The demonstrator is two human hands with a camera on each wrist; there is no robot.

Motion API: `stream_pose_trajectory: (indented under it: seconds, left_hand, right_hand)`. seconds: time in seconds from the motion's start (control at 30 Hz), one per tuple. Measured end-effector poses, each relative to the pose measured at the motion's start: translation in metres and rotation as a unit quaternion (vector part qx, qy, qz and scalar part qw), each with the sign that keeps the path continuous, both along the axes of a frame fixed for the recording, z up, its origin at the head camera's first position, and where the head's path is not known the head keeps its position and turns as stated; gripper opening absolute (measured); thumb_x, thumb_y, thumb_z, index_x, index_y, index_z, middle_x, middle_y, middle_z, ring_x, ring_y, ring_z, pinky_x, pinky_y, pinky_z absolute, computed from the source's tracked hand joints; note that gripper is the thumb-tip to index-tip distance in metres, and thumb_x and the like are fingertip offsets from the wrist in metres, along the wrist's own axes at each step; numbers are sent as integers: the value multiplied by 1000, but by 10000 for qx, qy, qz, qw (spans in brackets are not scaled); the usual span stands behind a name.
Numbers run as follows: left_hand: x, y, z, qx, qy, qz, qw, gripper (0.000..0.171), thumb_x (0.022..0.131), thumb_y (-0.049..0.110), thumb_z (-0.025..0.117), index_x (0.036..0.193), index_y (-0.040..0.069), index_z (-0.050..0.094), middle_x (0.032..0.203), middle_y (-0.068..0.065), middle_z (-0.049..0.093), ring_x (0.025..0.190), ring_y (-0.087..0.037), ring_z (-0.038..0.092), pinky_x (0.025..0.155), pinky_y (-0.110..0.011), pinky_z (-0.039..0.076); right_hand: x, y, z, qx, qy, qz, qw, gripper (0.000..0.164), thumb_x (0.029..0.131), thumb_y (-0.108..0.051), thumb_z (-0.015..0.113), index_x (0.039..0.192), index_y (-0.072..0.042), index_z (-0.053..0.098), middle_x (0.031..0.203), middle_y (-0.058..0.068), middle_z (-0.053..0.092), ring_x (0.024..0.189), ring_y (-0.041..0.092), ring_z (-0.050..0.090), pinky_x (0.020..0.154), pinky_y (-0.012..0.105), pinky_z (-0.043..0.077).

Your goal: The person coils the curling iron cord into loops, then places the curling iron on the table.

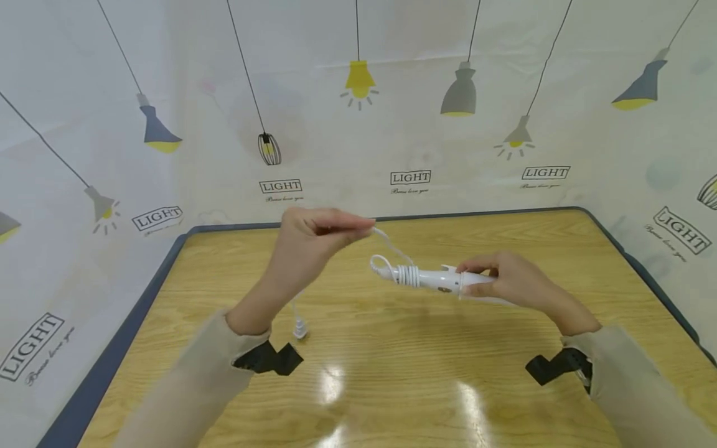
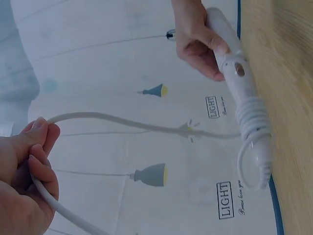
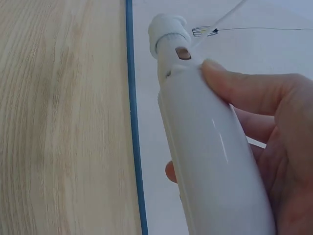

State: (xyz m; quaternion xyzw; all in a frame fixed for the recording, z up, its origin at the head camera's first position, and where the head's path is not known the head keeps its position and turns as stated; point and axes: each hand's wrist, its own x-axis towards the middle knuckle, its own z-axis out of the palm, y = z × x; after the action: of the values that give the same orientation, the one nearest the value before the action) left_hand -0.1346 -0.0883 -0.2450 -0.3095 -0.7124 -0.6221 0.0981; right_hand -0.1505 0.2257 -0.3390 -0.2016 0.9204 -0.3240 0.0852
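Observation:
A white hair styling iron is held above the table by my right hand, thumb on one side and fingers on the other. Its white cord is wound in several turns round the narrow handle end, where a small loop sticks out. My left hand, higher and to the left, pinches the loose stretch of cord between thumb and fingertips. Below that hand the cord hangs down to a white plug. In the right wrist view a brownish switch shows on the iron, near my thumb.
The wood-grain table has a dark blue edge along its back and sides. Behind it stands a pale backdrop printed with hanging lamps and LIGHT lettering. Black straps circle both wrists over beige sleeves.

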Motion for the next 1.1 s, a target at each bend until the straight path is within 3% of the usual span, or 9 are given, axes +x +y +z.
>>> stream_pose_trajectory:
  seconds: [0.13, 0.2, 0.33, 0.5, 0.63, 0.77, 0.93, 1.07, 1.1]
  left_hand:
    - [13, 14, -2, 109, 469, -212, 9986, 9, 78, -6, 68, 87, -7, 70, 83, -11, 69, 48, -10, 39, 46, -21, 33]
    - [18, 21, -2, 182, 511, -280, 9981, 9, 78, -7, 67, 87, -7, 70, 84, -12, 69, 54, -10, 52, 49, -21, 40]
    - [25, 34, -7, 304, 455, -461, 9974, 10, 77, -10, 67, 86, -10, 69, 85, -15, 68, 71, -16, 65, 60, -27, 52]
    - [31, 44, -15, 408, 517, -845, 9942, 10, 75, -14, 66, 85, -13, 68, 84, -19, 68, 75, -22, 66, 62, -33, 54]
    - [39, 44, -22, 250, 431, -1054, 9932, 10, 76, -13, 66, 86, -12, 68, 85, -17, 68, 76, -18, 66, 61, -31, 53]
    - [45, 32, -30, -6, 236, -1014, 9946, 11, 77, -11, 67, 88, -9, 69, 86, -13, 69, 74, -14, 65, 58, -30, 53]
    - [51, 13, -45, -373, -127, -1072, 9935, 10, 77, -7, 68, 87, -6, 71, 89, -11, 69, 81, -16, 65, 63, -31, 53]
    - [54, 7, -61, -777, -268, -1255, 9887, 9, 78, -5, 68, 86, -3, 72, 90, -8, 69, 84, -14, 65, 64, -29, 53]
    - [54, 6, -65, -857, -315, -1281, 9875, 9, 78, -5, 68, 86, -3, 72, 91, -8, 69, 85, -13, 64, 66, -29, 53]
  right_hand:
    - [-3, -6, 0, 256, 395, -49, 9989, 46, 77, -40, 72, 115, -13, 65, 100, 3, 66, 54, 13, 42, 45, 26, 34]
    - [-3, -10, 1, 415, 650, -53, 9970, 47, 78, -43, 71, 115, -14, 65, 97, 2, 66, 53, 12, 42, 44, 27, 33]
    - [-5, -19, 1, 611, 1011, -201, 9928, 45, 78, -45, 69, 114, -17, 66, 89, 1, 66, 49, 11, 41, 42, 28, 32]
    - [-6, -25, 1, 642, 1286, -442, 9886, 44, 81, -43, 67, 114, -15, 66, 84, 4, 65, 48, 12, 40, 42, 28, 31]
    - [-8, -22, 2, 498, 1321, -844, 9864, 48, 82, -47, 65, 116, -14, 65, 89, 8, 66, 55, 15, 46, 44, 29, 34]
    - [-10, -14, 5, 165, 1318, -1246, 9833, 49, 81, -47, 65, 117, -14, 64, 84, 11, 65, 59, 18, 51, 45, 30, 38]
    - [-7, -6, 13, -586, 1297, -1643, 9761, 46, 82, -40, 67, 118, -12, 63, 92, 15, 65, 63, 19, 53, 45, 30, 40]
    - [-6, -8, 21, -1341, 1171, -1658, 9700, 42, 83, -31, 69, 118, -8, 63, 103, 17, 64, 64, 14, 54, 48, 26, 44]
    - [-5, -8, 23, -1566, 1103, -1628, 9679, 41, 83, -29, 69, 118, -7, 63, 103, 12, 65, 64, 12, 56, 50, 26, 45]
